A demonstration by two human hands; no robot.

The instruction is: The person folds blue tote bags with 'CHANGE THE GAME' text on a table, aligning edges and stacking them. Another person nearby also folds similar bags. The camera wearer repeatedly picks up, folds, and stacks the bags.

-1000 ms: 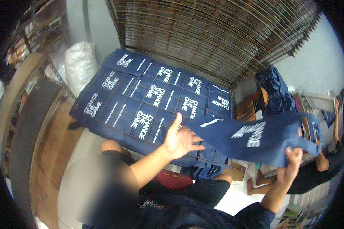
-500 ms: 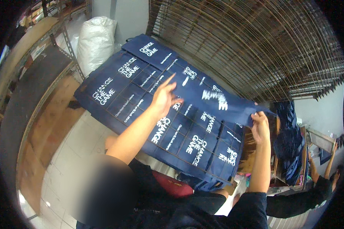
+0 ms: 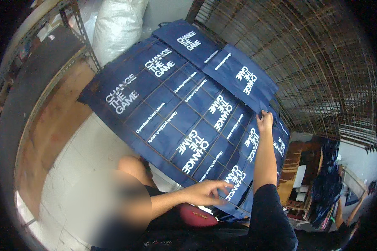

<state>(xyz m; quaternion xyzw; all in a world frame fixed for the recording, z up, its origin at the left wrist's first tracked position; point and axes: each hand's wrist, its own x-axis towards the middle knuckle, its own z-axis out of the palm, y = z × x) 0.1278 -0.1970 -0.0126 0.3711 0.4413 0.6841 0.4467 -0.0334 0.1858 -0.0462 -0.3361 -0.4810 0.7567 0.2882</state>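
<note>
Behind everything we've got a big wire mesh rack (image 3: 322,62) leaning up on the right, a white stuffed sack (image 3: 117,25) at the top, pale floor tiles (image 3: 71,167) below and a metal shelf frame (image 3: 77,29) on the left.

Compared with half a second back, our view has swung closer onto the spread of navy fabric bags (image 3: 176,108), and the loose bag we were carrying across with the right hand is now laid down at the top right of the spread, overlapping its neighbours. Our left hand (image 3: 207,192) has dropped from the middle of the spread to its lower edge, and our right hand (image 3: 264,121) has come up onto the right edge.

The left hand is open, fingers spread flat on the lower bags, gripping nothing. The right hand is pinching the edge of the newly laid navy bag (image 3: 245,77) between its fingertips.

As for the bags themselves: dark blue, flat, rectangular, each with white block lettering, laid in overlapping rows like roof tiles. They're spread on a tilted wire grid panel, whose thin lines cross over the fabric. Something red (image 3: 197,215) sits just below the left hand, can't tell what it is.
</note>
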